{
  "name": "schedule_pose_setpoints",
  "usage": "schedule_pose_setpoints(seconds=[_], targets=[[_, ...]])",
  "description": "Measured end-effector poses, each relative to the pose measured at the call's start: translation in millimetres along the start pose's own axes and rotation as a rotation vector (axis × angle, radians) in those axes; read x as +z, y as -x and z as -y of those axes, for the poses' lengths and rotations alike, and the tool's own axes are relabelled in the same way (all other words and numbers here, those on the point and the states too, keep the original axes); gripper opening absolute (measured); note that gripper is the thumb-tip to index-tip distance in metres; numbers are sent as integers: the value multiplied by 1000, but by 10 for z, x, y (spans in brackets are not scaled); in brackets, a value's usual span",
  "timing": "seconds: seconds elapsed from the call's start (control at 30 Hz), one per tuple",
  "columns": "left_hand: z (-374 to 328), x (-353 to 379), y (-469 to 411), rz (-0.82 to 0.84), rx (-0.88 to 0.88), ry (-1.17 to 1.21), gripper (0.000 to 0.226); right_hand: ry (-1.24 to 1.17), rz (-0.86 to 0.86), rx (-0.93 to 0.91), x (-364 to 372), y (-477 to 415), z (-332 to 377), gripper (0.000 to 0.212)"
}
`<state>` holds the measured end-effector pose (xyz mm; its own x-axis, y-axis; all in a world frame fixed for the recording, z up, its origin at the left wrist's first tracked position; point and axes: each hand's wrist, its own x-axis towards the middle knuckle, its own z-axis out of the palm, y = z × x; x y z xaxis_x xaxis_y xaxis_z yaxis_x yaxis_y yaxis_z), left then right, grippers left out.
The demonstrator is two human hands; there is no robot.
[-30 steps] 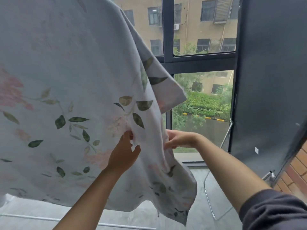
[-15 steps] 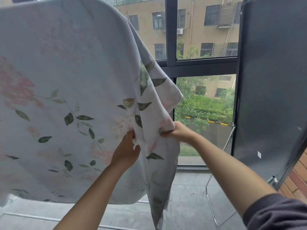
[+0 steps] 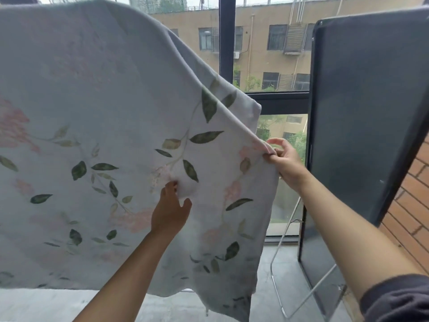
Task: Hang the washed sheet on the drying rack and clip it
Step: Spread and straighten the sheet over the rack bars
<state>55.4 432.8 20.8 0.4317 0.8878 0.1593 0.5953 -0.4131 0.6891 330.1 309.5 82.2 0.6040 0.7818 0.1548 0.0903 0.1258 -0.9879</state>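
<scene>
A pale sheet (image 3: pixel 97 117) printed with green leaves and pink flowers hangs draped over something high at the top left and fills the left and middle of the view. My left hand (image 3: pixel 170 210) pinches a fold of the cloth near its middle. My right hand (image 3: pixel 284 160) grips the sheet's right edge and holds it out to the right, stretched taut. The rack's upper bars are hidden behind the sheet. A thin metal leg of the drying rack (image 3: pixel 282 256) shows below my right arm. No clip is in view.
A dark open window panel (image 3: pixel 362 117) stands close on the right, next to a brick wall (image 3: pixel 411 205). Black window frames (image 3: pixel 226 43) run behind the sheet, with a beige building and greenery outside. Grey floor (image 3: pixel 267 307) lies below.
My right hand took hold of the sheet's right edge and drew it up and to the right, spreading the bunched cloth flat. My left hand has kept its pinch on the cloth.
</scene>
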Motion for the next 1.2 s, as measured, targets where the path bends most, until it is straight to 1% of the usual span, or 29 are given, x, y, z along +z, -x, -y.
schedule_pose_setpoints(seconds=[0.03, 0.07, 0.1, 0.13, 0.17, 0.2, 0.23, 0.27, 0.3, 0.37, 0.4, 0.43, 0.5, 0.57, 0.6, 0.67, 0.73, 0.77, 0.8, 0.83, 0.87, 0.9, 0.97, 1.0, 1.03, 1.13, 1.17, 1.2], targets=[[-14, -1, 3, -13, -3, 1, 56, -17, -18, -8, -48, -20, 21, 39], [-39, -2, 13, -20, -7, -3, 55, -30, 23, 8, -82, -26, 35, 46], [-63, -2, 21, -21, -12, -13, 54, -38, 113, 63, -89, -1, 34, 52], [-95, -2, 26, -15, -16, -21, 55, 4, 215, 145, -80, 44, 13, 54], [-111, 2, 22, -9, -19, -23, 55, 89, 314, 230, -48, 109, -9, 49], [-127, 3, 22, -4, -18, -18, 56, 199, 379, 293, -17, 176, -9, 39], [-133, 2, 27, 0, -12, -9, 56, 284, 379, 308, 2, 208, 10, 31], [-133, -8, 30, 3, -5, -3, 55, 319, 316, 278, -2, 210, 48, 28], [-123, -17, 31, 3, -2, -2, 55, 295, 221, 217, -20, 191, 103, 27], [-116, -54, 40, -7, 3, -11, 52, 125, -1, 98, -77, 125, 243, 20], [-116, -72, 45, -14, 10, -14, 51, 43, -73, 60, -93, 101, 308, 13], [-120, -83, 50, -17, 19, -13, 51, -20, -105, 42, -105, 75, 330, 11], [-130, -82, 66, -8, 33, -14, 51, -57, -62, 60, -93, 60, 285, 21], [-138, -70, 90, 11, 28, -15, 50, -35, 30, 109, -55, 130, 202, 39], [-137, -63, 96, 16, 19, -19, 50, -4, 83, 136, -33, 180, 164, 42], [-136, -61, 106, 29, -4, -40, 49, 42, 192, 212, 7, 268, 109, 40], [-131, -68, 103, 38, -14, -48, 51, 83, 244, 263, 48, 265, 96, 35], [-135, -73, 103, 40, -14, -43, 52, 123, 208, 240, 55, 225, 114, 35], [-136, -78, 104, 42, -9, -40, 53, 152, 120, 190, 45, 164, 145, 36], [-137, -82, 109, 44, 1, -38, 53, 156, -6, 138, 18, 97, 179, 34], [-137, -83, 113, 47, 9, -36, 53, 143, -105, 106, -11, 51, 205, 30], [-137, -85, 114, 51, 8, -34, 55, 151, -131, 101, -21, 38, 231, 25], [-147, -86, 115, 62, -12, -36, 57, 228, -44, 125, -6, 87, 213, 18], [-146, -86, 110, 60, -17, -38, 58, 256, -42, 123, 5, 108, 189, 15], [-142, -88, 108, 54, -20, -37, 57, 261, -89, 110, 22, 108, 163, 13], [-120, -84, 105, 51, -26, -19, 57, 294, -209, 86, 70, 63, 134, 19], [-114, -82, 105, 57, -24, -14, 57, 369, -240, 88, 94, 36, 116, 16], [-106, -84, 99, 63, -24, -5, 58, 492, -275, 103, 128, 36, 111, 11]])
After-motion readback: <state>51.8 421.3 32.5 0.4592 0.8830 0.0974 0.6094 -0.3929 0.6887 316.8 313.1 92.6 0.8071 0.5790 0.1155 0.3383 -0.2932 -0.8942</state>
